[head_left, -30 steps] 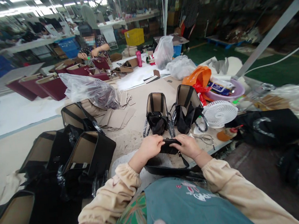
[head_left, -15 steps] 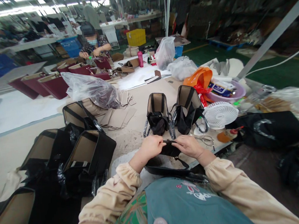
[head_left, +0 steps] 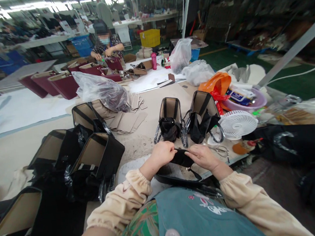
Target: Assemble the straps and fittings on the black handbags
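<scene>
Both my hands pinch the upper edge of a black handbag piece (head_left: 181, 159) in front of my apron. My left hand (head_left: 162, 156) closes on its left end and my right hand (head_left: 203, 157) on its right end. A small metal fitting and a strap hang below the right hand. The bag's lower part curves towards my body, partly hidden by my arms. Just beyond my hands stand two black handbags (head_left: 169, 113), their beige linings showing and their handles wrapped in clear plastic.
More black handbags (head_left: 102, 153) stand at the left. A white fan (head_left: 238, 124), scissors (head_left: 222, 150), an orange-brown bottle (head_left: 240, 148) and a purple basin (head_left: 259, 102) are at the right. Cardboard pieces (head_left: 127, 121) lie mid-table. Across the table, a masked co-worker (head_left: 107, 45) handles maroon bags (head_left: 63, 84).
The view has swung slightly left, so things sit further right. My hands keep their pinch on the black handbag piece, whose upper panel is tilted a little more into view.
</scene>
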The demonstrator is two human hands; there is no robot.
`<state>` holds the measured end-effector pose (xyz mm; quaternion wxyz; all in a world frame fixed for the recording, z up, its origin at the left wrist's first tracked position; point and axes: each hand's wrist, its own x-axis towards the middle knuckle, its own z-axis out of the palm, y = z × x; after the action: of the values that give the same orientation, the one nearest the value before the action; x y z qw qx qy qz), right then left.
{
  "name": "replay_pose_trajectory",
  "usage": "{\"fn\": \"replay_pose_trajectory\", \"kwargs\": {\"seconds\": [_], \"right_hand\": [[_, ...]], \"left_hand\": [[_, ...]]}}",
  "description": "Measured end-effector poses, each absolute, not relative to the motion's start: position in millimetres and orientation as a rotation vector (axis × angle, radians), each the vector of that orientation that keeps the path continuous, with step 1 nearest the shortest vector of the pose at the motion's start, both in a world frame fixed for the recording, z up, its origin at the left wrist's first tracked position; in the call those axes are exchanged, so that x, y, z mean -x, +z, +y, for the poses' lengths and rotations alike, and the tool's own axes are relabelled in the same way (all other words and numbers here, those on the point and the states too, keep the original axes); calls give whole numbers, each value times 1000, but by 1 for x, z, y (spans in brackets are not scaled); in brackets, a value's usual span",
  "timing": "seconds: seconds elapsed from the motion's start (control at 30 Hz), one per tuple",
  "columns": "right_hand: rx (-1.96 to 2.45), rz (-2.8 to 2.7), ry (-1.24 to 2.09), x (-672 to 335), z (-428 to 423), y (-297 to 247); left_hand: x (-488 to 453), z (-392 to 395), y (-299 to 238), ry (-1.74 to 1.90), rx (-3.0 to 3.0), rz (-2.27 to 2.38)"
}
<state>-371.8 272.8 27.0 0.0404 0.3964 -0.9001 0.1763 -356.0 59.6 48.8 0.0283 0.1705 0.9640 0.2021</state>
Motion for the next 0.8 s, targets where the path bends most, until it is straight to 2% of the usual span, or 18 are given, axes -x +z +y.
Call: {"fn": "replay_pose_trajectory", "kwargs": {"seconds": [0.3,0.47,0.8], "right_hand": [[-1183,-2739,464,367,272,27],[-1197,-2699,536,364,272,23],[-1306,-2396,319,371,265,11]], "left_hand": [[355,63,57,601,-404,2958],[355,62,58,606,-343,2880],[352,62,50,678,-283,2863]]}}
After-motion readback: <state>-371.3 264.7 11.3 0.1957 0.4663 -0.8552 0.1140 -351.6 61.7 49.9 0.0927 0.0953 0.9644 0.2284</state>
